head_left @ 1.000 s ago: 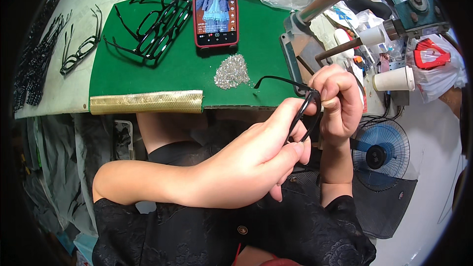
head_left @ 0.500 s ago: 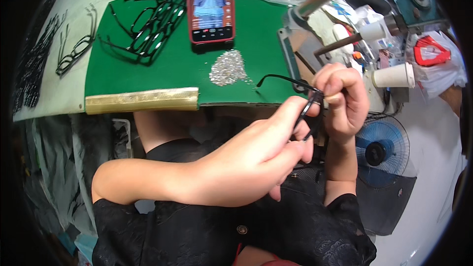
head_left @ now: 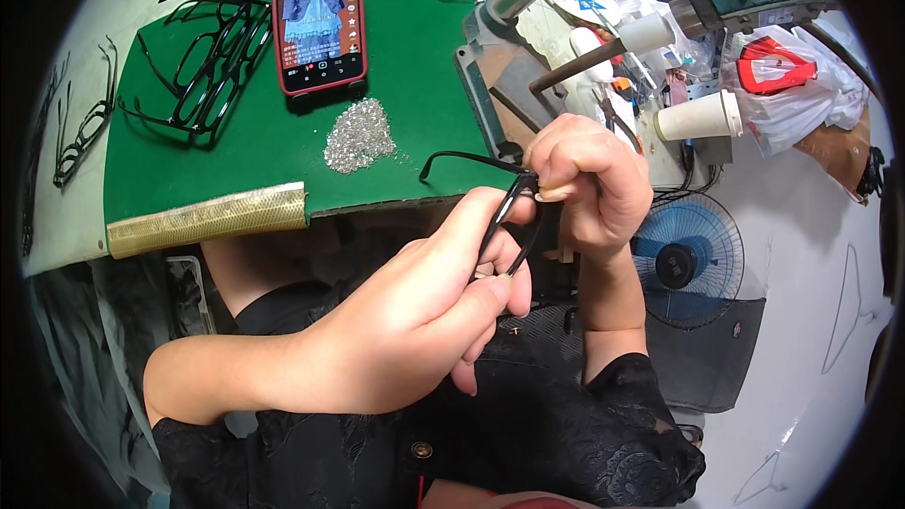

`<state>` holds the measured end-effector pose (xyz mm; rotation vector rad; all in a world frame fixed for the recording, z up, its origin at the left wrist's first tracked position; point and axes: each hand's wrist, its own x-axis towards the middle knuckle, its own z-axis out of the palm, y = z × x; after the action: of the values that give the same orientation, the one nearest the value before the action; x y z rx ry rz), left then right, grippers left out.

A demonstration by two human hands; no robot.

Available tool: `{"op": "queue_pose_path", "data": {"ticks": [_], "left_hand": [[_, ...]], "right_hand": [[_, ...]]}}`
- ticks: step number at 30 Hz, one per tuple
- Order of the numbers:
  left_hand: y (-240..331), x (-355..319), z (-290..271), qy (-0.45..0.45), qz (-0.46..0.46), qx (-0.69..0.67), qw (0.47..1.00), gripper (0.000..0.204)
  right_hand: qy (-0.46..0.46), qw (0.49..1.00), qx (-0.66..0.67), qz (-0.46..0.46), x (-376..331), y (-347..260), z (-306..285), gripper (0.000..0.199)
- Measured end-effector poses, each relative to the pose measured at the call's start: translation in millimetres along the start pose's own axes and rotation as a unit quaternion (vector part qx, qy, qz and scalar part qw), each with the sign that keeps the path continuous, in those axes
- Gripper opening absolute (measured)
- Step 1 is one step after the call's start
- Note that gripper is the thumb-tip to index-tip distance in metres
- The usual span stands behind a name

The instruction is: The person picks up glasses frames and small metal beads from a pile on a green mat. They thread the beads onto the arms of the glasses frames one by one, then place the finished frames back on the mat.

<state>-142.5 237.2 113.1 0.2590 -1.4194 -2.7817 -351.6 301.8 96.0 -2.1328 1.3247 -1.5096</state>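
A black eyeglass frame (head_left: 504,221) sits between both hands just off the near edge of the green mat (head_left: 264,146), one thin temple arm curving away to the left over the mat's corner. The left hand (head_left: 429,306) grasps the frame from below, thumb and forefinger pinched on its rim, the other fingers curled under. The right hand (head_left: 589,188) is clenched just above and to the right of that pinch, touching the frame at the hinge; it seems to nip something small there, but the fingers hide it.

Beyond the grip to the left lies a small heap of clear rhinestones (head_left: 358,137), and farther out a red-cased phone (head_left: 319,14) with its screen lit. Left of the phone is a pile of black frames (head_left: 212,75). To the right of the hands stand a paper cup (head_left: 699,116) and, lower, a blue fan (head_left: 686,264).
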Motion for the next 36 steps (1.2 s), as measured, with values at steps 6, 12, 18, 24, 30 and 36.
{"op": "queue_pose_path", "data": {"ticks": [6,12,18,24,30,36], "left_hand": [[-2,-1,0,0.003,0.0,-0.006,1.0,0.044],[-2,-1,1,0.012,-0.009,0.017,1.0,0.042],[-2,-1,4,0.019,-0.006,0.022,1.0,0.042],[0,0,4,0.021,0.007,0.048,0.999,0.043],[0,1,4,0.023,0.006,0.048,0.999,0.042],[0,3,3,0.017,0.014,0.061,0.998,0.043]], "right_hand": [[-0.001,1.0,-0.008,0.018,-2,1,0,0.013],[0.003,0.999,0.001,0.039,-4,-1,-1,0.015],[0.028,0.994,0.063,0.084,-11,-2,3,0.013],[0.058,0.962,0.189,0.187,-19,-4,7,0.009],[0.065,0.943,0.219,0.243,-19,-13,9,0.008],[0.075,0.939,0.217,0.258,-19,-15,11,0.01]]}}
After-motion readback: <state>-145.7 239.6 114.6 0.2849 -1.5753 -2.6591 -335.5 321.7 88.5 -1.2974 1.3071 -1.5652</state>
